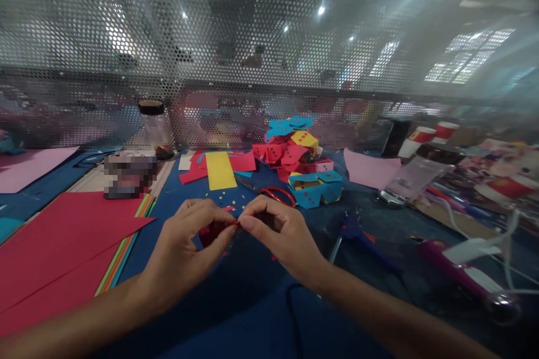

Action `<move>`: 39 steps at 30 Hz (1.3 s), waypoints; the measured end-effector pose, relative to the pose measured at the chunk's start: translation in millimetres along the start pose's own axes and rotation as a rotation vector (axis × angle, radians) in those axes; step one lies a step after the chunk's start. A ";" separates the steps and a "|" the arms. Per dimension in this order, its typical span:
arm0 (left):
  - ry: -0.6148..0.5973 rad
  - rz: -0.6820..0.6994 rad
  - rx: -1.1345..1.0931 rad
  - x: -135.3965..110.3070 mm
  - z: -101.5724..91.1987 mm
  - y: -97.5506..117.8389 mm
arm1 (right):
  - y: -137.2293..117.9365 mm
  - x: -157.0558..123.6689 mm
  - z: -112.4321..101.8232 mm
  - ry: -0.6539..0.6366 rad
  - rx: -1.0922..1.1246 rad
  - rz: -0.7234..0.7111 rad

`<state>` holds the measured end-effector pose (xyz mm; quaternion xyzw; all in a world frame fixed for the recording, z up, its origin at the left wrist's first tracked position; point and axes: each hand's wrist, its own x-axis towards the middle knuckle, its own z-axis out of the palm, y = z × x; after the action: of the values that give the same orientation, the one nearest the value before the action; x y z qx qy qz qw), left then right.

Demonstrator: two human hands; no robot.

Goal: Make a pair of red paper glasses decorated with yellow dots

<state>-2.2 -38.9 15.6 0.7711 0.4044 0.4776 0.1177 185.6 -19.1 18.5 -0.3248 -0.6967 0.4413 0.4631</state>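
Observation:
My left hand (189, 247) and my right hand (275, 230) meet over the blue table, thumbs and forefingers pinching the same small piece of red paper (210, 233). Much of that paper is hidden behind my left fingers, so its full shape does not show. Just beyond the hands lie scissors (278, 196) with red handles and a yellow paper strip (221, 170) on red and blue sheets. Tiny yellow and pink paper bits (227, 202) are scattered there. A folded blue paper piece with red dots (315, 189) sits past my right hand.
A pile of folded red, blue and yellow papers (290, 146) stands at the back. Left are stacked coloured sheets (63, 247) and a lidded jar (155, 129). To the right lie a blue glue gun (357, 235), a tipped clear jar (415, 174) and a purple device (458, 272) with cables.

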 end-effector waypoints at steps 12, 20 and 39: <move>-0.002 -0.045 0.000 0.4 -1.6 4.0 | -0.1 -0.1 -0.7 -0.029 -0.024 0.049; 0.000 -0.192 -0.140 0.8 -1.1 2.8 | -3.6 -1.5 -3.4 0.165 -0.158 -0.171; -0.040 -0.254 -0.242 -2.6 1.9 6.2 | 1.4 -5.1 -7.2 0.129 -0.683 -0.657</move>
<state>2.0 -44.5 16.5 0.7033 0.4355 0.4886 0.2773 194.2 -20.7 16.7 -0.2476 -0.8374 -0.0038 0.4873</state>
